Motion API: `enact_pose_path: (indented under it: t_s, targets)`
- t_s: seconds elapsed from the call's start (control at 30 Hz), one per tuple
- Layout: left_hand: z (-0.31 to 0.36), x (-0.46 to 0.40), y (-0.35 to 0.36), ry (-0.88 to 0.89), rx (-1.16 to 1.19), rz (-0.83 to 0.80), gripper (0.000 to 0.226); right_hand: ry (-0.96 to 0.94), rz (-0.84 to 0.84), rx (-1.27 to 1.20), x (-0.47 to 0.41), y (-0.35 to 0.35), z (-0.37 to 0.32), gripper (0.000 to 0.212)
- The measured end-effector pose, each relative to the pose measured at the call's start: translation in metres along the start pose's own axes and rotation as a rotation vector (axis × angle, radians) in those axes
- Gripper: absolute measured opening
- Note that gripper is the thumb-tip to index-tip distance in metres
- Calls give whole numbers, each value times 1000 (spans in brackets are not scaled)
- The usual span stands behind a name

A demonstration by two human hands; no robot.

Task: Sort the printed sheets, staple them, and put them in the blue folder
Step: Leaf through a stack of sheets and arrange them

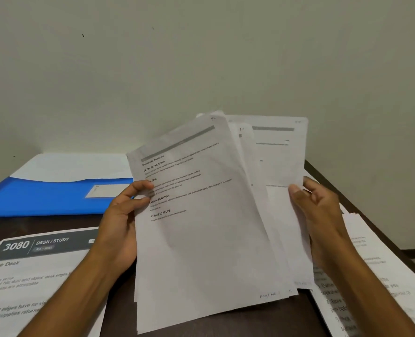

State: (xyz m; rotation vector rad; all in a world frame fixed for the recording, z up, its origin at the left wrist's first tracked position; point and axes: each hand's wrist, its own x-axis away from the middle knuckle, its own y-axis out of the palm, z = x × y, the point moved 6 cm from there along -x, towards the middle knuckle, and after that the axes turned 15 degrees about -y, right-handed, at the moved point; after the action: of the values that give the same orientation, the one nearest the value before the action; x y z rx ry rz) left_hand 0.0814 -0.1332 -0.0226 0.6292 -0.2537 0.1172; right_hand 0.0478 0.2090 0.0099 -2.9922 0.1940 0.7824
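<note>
The wall [201, 57], pale and bare, fills the upper half of the view. Below it lies the dark desk [119, 310], the landmark for all else.

Above the middle of the desk, lifted off it and tilted toward the camera, is a fanned sheaf [201, 239] of printed sheets. Its front sheet leans left and carries headings such as "INITIAL SCENE SETUP" and "REQUIRED PROPS"; further sheets spread out behind it to the right.

At the desk's near left corner lies a page [31, 276] headed "3080 DESK / STUDY" and "Wipe Desk". At the desk's far left, against the wall, lies the blue folder [43, 198], with a white sheet [75, 166] lying at its far side and a pale label on its cover. Along the desk's right edge lie more papers [371, 288], partly hidden by the right forearm.

The left hand [121, 220] grips the sheaf's left edge, thumb curled over the front sheet. The right hand [320, 215] pinches the sheaf's right edge, thumb on the front, fingers behind.
</note>
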Motion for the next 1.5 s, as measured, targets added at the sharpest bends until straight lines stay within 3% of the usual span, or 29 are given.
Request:
enact_pose_path:
  t_s: [0.33,0.5,1.2,1.37,1.5]
  targets:
    - [-4,1,1,-25,20,-28,21,-19,-51,5,1,6,2,23]
    - [-5,3,2,-48,56,-60,33,-9,-80,-51,4,12,-1,25]
    - [-9,3,6,-52,5,-41,39,53,-238,-94,24,46,2,26]
    - [-8,1,5,-25,-2,-28,34,133,-128,28,21,41,9,40]
    - [-8,0,4,-10,-21,-15,32,-88,-207,268,18,41,-1,37]
